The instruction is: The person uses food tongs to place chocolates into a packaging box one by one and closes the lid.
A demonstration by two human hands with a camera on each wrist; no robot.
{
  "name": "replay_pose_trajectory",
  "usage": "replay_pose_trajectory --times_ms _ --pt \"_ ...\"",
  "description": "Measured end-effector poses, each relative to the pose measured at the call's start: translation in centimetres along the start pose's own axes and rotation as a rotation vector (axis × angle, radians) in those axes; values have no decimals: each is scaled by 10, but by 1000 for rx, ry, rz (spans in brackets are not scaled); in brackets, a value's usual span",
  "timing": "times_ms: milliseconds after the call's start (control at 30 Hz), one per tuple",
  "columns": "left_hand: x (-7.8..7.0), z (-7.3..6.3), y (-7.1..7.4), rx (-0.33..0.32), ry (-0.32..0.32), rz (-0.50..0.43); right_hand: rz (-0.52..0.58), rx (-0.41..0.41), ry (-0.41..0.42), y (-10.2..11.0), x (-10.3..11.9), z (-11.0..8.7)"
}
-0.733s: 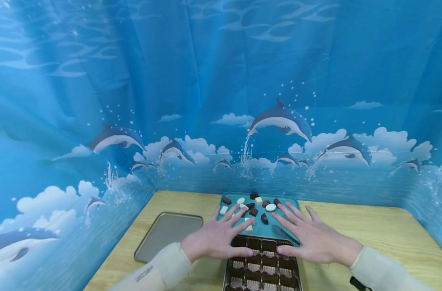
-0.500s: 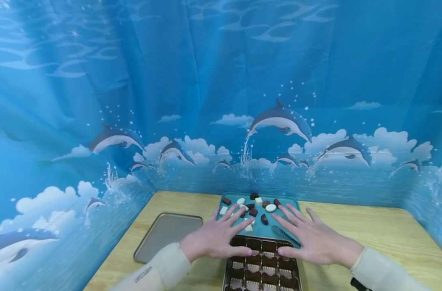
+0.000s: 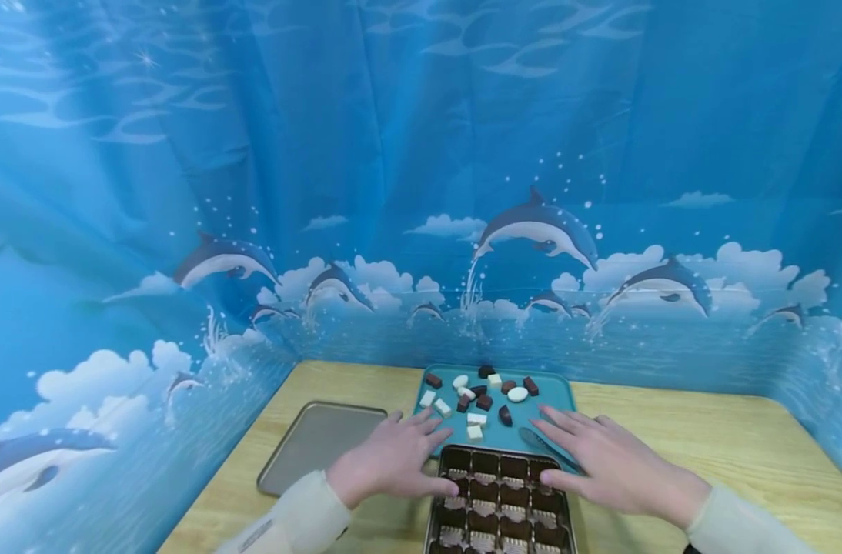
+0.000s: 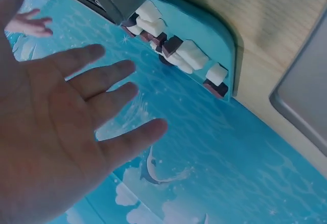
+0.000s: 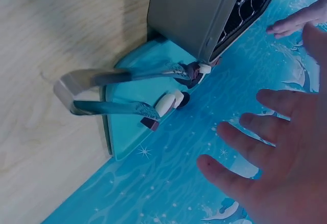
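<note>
Both hands hover, fingers spread and holding nothing. My left hand (image 3: 393, 460) is over the left side of a dark box with a brown divided insert (image 3: 500, 500), whose visible compartments hold nothing. Over the box's right side is my right hand (image 3: 618, 465). Behind the box lies a teal tray (image 3: 559, 396) with several chocolates: white blocks (image 3: 476, 420), white ovals (image 3: 517, 394) and dark brown pieces (image 3: 506, 415). A pair of tongs (image 5: 82, 91) lies across the tray's right edge, partly behind my right hand in the head view.
A shallow grey metal tray or lid (image 3: 324, 442) lies on the wooden table (image 3: 670, 415) to the left. A blue dolphin-print curtain (image 3: 421, 192) hangs close behind the table and along its sides.
Both hands have drawn back towards me and moved apart. More of the chocolates and of the teal tray now show. The box, trays and tongs stay in place.
</note>
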State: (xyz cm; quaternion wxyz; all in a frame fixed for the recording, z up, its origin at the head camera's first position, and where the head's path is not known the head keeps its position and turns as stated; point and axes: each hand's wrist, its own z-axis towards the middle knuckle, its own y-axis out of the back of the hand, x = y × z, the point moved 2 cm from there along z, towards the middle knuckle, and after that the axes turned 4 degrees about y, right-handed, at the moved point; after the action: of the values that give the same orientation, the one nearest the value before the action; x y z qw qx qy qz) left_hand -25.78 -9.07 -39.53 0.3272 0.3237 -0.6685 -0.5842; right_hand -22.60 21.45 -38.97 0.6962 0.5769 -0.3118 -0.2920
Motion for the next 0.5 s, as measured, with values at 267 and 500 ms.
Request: replay_pose_trajectory --times_ms 267,500 --pt "4 -11 -1 -231 137 -60 -80 -127 10 -2 3 -12" --pt "2 -18 -5 -263 164 -140 -2 -126 -14 -10 8 -23"
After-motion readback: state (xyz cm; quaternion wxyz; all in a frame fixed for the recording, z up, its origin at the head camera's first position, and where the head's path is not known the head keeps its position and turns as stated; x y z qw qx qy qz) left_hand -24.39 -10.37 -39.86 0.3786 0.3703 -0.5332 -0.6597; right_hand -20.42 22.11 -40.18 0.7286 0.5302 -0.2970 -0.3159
